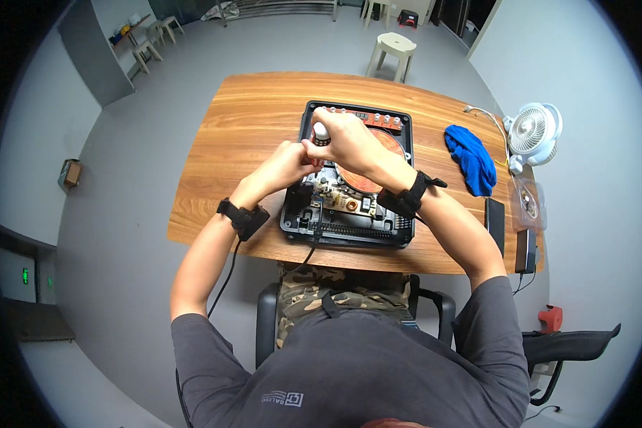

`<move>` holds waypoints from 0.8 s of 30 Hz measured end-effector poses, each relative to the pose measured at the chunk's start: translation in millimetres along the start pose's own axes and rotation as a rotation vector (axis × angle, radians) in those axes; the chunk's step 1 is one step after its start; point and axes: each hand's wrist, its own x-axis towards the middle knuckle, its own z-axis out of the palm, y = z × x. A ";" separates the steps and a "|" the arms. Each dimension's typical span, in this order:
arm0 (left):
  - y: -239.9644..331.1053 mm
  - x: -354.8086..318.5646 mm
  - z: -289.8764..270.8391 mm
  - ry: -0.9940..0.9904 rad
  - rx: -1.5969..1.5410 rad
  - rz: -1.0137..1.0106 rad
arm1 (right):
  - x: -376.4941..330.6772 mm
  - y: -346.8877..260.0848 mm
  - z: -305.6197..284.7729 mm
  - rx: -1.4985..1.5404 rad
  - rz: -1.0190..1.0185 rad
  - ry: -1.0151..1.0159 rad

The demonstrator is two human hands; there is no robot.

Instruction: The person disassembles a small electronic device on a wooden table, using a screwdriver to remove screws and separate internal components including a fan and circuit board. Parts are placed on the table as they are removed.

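Note:
An opened induction cooker (406, 192) lies on the table in front of me, its dark shell facing up. Inside are a round copper-coloured coil (383, 148) and a circuit board (346, 205) with several parts on it. My right hand (349, 140) is closed around a screwdriver (322, 133) with a white rounded handle end, held over the cooker's left side. My left hand (289, 162) is closed, its fingertips right below the handle; what they pinch is hidden. The screwdriver's tip cannot be seen. Both wrists carry black strapped devices.
A blue cloth (471, 158) lies on the right of the table (221, 157). Beyond it stand a white fan (533, 133) and a clear plastic box (529, 207). Black boxes (494, 225) rest near the right edge. A cable (312, 253) hangs over the front edge. A stool (394, 47) stands behind the table.

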 end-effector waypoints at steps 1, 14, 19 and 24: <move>-4.9 0.6 3.3 0.023 -0.008 0.026 | 0.5 0.0 1.2 0.005 -0.001 0.000; -15.3 5.3 11.9 0.061 0.033 0.081 | 0.0 6.0 5.3 -0.021 0.005 -0.003; -5.0 5.3 8.4 0.045 0.041 0.036 | 3.3 5.5 1.5 0.002 0.048 -0.052; -4.7 3.2 9.4 0.090 0.001 0.014 | 8.4 5.3 -1.1 -0.031 0.051 -0.099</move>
